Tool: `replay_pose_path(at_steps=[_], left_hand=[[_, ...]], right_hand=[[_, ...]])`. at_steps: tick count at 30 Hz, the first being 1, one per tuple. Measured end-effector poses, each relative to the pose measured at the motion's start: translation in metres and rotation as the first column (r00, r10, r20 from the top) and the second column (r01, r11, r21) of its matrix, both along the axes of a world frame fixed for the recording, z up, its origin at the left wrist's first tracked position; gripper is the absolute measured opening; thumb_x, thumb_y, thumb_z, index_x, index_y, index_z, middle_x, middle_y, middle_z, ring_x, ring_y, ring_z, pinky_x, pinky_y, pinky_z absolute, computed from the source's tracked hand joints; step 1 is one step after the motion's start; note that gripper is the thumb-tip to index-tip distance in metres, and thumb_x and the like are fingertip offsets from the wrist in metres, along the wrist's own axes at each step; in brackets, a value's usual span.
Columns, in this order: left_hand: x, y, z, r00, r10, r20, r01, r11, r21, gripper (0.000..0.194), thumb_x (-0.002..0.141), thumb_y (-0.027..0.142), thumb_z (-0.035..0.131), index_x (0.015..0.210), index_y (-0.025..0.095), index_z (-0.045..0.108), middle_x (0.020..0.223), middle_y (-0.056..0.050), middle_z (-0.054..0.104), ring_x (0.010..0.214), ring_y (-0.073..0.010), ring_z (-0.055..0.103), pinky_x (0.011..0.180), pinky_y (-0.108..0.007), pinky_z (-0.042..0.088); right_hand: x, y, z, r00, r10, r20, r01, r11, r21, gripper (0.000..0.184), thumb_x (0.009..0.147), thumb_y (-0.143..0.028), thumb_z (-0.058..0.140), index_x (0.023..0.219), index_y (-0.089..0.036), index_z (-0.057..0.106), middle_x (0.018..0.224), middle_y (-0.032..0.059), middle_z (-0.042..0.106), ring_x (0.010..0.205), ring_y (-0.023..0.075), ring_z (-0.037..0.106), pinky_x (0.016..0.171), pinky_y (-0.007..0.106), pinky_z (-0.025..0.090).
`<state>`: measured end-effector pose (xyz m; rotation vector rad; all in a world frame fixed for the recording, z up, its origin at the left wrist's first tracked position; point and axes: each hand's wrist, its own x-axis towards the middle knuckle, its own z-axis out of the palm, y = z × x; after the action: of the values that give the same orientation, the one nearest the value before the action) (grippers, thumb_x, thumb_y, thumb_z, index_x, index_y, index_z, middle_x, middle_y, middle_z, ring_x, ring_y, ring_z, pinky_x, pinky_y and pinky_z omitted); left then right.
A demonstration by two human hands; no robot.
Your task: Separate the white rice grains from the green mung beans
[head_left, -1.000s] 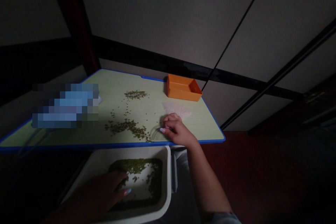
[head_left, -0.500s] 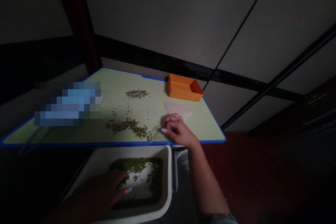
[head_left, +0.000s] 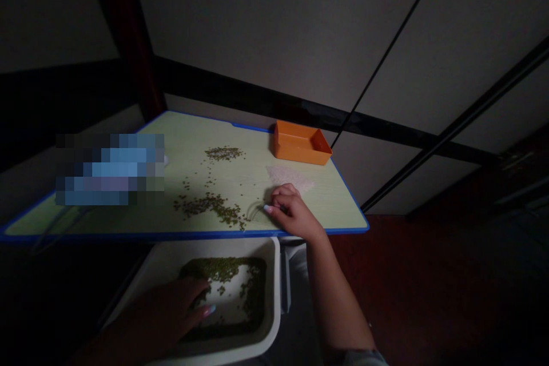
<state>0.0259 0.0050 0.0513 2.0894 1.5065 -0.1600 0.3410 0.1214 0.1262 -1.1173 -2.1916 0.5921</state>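
Note:
My right hand [head_left: 288, 210] rests near the front edge of the board, its fingers closed on a see-through thing with a thin curved rim [head_left: 256, 213]; its kind is unclear. Left of that rim lies a loose pile of small green beans [head_left: 214, 206] mixed with darker bits. A smaller pile [head_left: 223, 152] lies farther back. Just beyond my right hand is a patch of pale grains [head_left: 291, 177]. My left hand [head_left: 182, 306] is over the white basin [head_left: 277, 291], thumb and fingers apart, by the green beans [head_left: 214, 267] inside; its back is in deep shadow.
An orange open box [head_left: 302, 151] stands at the back right of the blue-edged board [head_left: 343, 206]. A blurred-out blue item [head_left: 115, 168] lies on the left, with a loop of cord near it. Behind the board rises a panelled wall [head_left: 257, 28].
The curved rim in my right hand has tilted slightly upward, and the hand has shifted a little. My left hand stays in the same place.

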Motion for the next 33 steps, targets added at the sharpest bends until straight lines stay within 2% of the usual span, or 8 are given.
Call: replay_pose_path(at_steps=[4,10,15,20,25,33], left_hand=[[-0.001,-0.001,-0.003,1.000,0.010,0.026,-0.010,1.000,0.016,0.057,0.094,0.051,0.054,0.137,0.030,0.086,0.143,-0.013,0.090,0.133,-0.0374,0.084,0.115,-0.049,0.063],[-0.003,0.000,-0.010,0.999,0.017,0.050,-0.017,1.000,0.013,0.053,0.094,0.051,0.057,0.135,0.033,0.087,0.140,-0.011,0.091,0.128,-0.0365,0.086,0.111,-0.048,0.065],[-0.002,0.000,-0.005,1.000,-0.004,0.022,0.005,1.000,-0.011,0.057,0.097,0.048,0.055,0.139,0.027,0.085,0.146,-0.016,0.088,0.135,-0.0397,0.083,0.118,-0.053,0.063],[0.001,-0.001,0.002,1.000,-0.018,-0.004,0.017,0.999,-0.033,0.060,0.098,0.049,0.053,0.143,0.024,0.083,0.152,-0.018,0.085,0.141,-0.0391,0.080,0.123,-0.052,0.060],[0.002,0.000,0.006,1.000,-0.018,0.013,0.018,0.999,-0.027,0.058,0.098,0.049,0.052,0.139,0.025,0.085,0.148,-0.017,0.087,0.136,-0.0398,0.083,0.119,-0.053,0.062],[-0.001,-0.001,-0.001,0.999,-0.030,0.036,0.030,1.000,-0.009,0.055,0.098,0.051,0.053,0.135,0.027,0.085,0.143,-0.016,0.088,0.134,-0.0398,0.083,0.116,-0.051,0.063]], right_hand=[[-0.001,-0.004,0.004,0.995,0.069,-0.065,-0.070,0.997,-0.017,0.045,0.104,-0.026,0.079,0.073,-0.026,0.047,0.098,0.0033,0.066,0.106,0.0256,0.057,0.104,0.043,0.044],[-0.010,-0.008,0.008,0.995,0.100,0.011,-0.099,0.994,-0.039,0.046,0.105,-0.028,0.080,0.072,-0.026,0.047,0.099,0.0027,0.068,0.108,0.0254,0.058,0.108,0.043,0.043],[-0.009,-0.007,0.003,0.999,0.030,0.013,-0.030,1.000,-0.003,0.044,0.102,-0.026,0.082,0.073,-0.025,0.049,0.100,0.0035,0.068,0.107,0.0261,0.057,0.105,0.044,0.042],[-0.002,-0.009,-0.002,0.999,-0.049,-0.006,0.049,0.998,0.029,0.042,0.100,-0.026,0.086,0.072,-0.024,0.054,0.099,0.0044,0.069,0.106,0.0264,0.057,0.104,0.045,0.043],[0.000,-0.009,-0.006,0.992,-0.120,-0.041,0.122,0.991,0.052,0.041,0.098,-0.025,0.084,0.070,-0.025,0.054,0.095,0.0044,0.069,0.103,0.0267,0.056,0.100,0.046,0.043],[0.006,-0.007,-0.010,0.978,-0.180,-0.108,0.185,0.982,0.048,0.040,0.100,-0.025,0.076,0.072,-0.027,0.048,0.088,0.0040,0.064,0.100,0.0278,0.056,0.096,0.045,0.044]])
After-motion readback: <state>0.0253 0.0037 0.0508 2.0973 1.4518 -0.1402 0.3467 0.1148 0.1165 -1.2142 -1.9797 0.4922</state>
